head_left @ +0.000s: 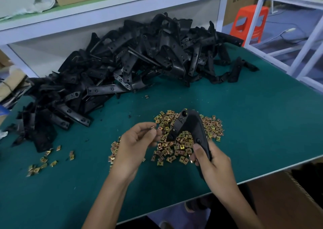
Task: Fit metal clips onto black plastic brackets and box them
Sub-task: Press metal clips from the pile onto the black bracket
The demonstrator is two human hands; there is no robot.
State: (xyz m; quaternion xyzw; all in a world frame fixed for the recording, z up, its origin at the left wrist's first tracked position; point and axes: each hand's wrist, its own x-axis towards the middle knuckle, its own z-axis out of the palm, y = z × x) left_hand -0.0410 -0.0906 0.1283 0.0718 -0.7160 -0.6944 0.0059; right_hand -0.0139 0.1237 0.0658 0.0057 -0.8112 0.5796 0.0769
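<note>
Flat workbench [253, 124] topped with a dark green mat. Bears a large tangled heap of black plastic brackets [131, 62] along the far side, reaching the left edge. Holds a loose pile of small square brass-coloured metal clips [183, 146] near the front middle, a thinner scatter of the same clips [43, 162] front left, and one lone clip [147, 96] just beside the heap.
</note>
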